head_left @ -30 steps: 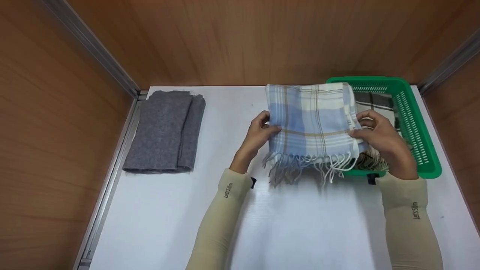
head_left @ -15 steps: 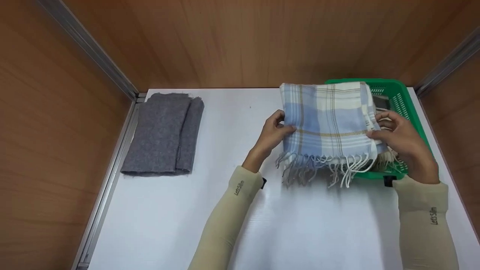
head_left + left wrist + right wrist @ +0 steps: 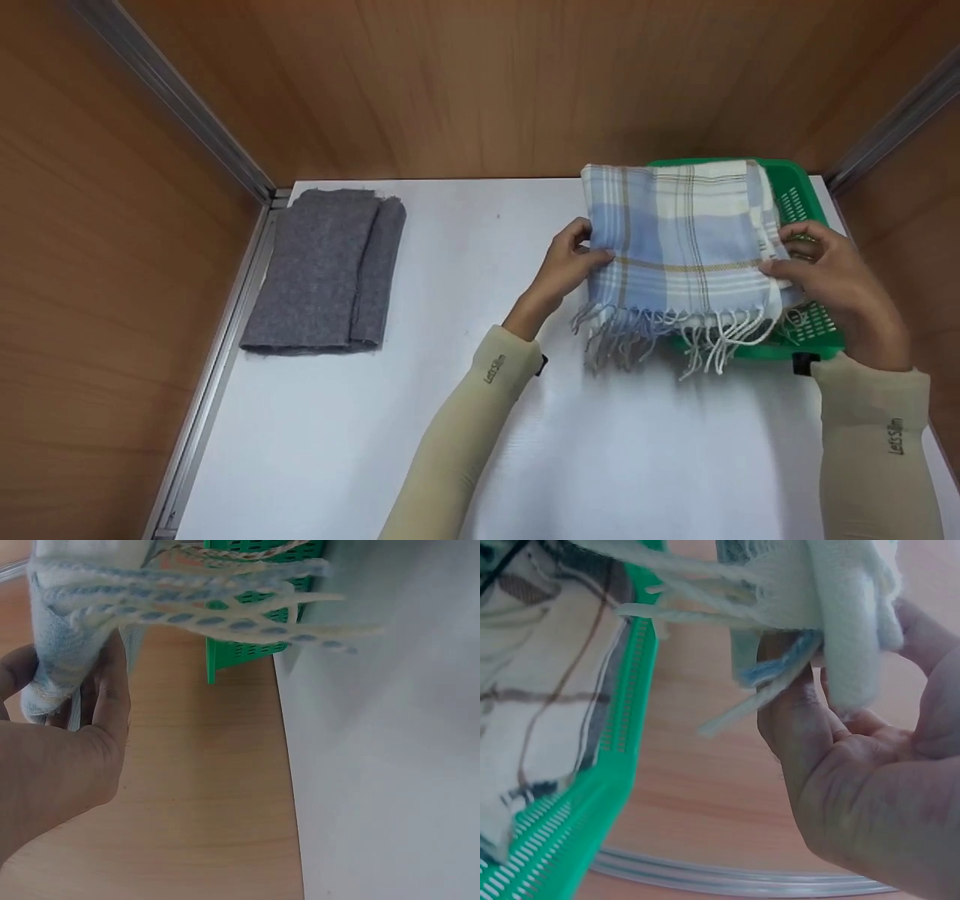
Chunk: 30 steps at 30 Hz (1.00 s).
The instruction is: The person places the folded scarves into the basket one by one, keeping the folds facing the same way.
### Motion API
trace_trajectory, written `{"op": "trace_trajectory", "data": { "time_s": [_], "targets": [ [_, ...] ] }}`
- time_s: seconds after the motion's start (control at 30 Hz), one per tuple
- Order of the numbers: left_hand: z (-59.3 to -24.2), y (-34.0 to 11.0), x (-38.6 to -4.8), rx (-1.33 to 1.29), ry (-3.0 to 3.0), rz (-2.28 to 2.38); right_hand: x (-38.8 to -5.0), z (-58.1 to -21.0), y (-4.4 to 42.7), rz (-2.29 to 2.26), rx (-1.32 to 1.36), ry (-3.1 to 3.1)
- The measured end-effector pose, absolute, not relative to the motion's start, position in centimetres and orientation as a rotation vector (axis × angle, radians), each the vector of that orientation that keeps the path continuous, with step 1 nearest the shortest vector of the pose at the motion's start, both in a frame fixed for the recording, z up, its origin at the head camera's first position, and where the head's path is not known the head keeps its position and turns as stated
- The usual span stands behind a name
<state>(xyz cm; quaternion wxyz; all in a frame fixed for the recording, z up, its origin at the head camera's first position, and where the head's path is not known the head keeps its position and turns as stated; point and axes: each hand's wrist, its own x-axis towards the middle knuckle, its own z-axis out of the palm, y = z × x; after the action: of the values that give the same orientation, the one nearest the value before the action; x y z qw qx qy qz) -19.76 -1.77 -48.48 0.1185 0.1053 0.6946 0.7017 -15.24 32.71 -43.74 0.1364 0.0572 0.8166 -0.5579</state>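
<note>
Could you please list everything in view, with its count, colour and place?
Basket: one, green, far right of the tabletop
Plaid scarf: one, pale blue and white, held up, overlapping the basket in the head view
Patterned cloth: at least one, cream with dark lines, inside the basket
Folded cloth: one, grey, far left of the tabletop
Tabletop: one, white, below everything
Wooden panels: three, brown, left, back and right
Metal rails: at least three, silver-grey, panel corners and left table edge
Sleeves: two, beige, one per forearm
Left hand: one, bare, pinching the scarf's left edge
Right hand: one, bare, pinching its right edge
</note>
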Motion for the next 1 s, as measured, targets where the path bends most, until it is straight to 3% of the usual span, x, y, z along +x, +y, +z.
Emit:
{"op": "trace_trajectory", "data": {
  "time_s": [1.0],
  "targets": [
    [-45.0, 4.3, -21.7, 0.446, 1.936, 2.055, -15.2, -40.4, 37.5, -1.471, 0.318, 2.770]
  ]
}}
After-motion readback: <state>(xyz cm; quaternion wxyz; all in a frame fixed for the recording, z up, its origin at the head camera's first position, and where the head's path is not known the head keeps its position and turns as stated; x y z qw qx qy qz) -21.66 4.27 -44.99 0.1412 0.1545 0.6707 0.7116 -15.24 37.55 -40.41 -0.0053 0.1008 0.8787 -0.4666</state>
